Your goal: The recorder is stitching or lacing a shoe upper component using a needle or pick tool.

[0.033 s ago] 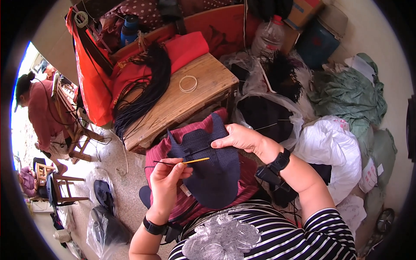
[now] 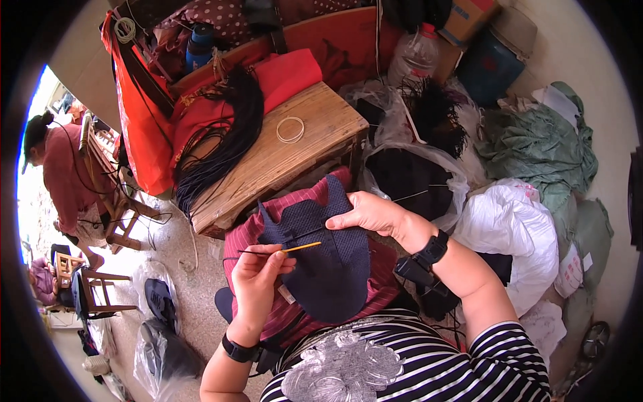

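The left hand [image 2: 258,275] pinches one thin yellow-handled hook needle [image 2: 295,248] between thumb and fingertips, its shaft lying level across the one dark navy mesh piece [image 2: 328,261] that rests on the person's lap over a striped maroon cloth [image 2: 281,315]. The right hand [image 2: 365,213] grips the mesh's upper right edge, thumb and fingers closed on it. The mesh is rounded below with two upstanding tabs; beyond it, one wooden stool [image 2: 281,157] carries one ring of pale cord [image 2: 290,129] and a bundle of dark cords [image 2: 224,144].
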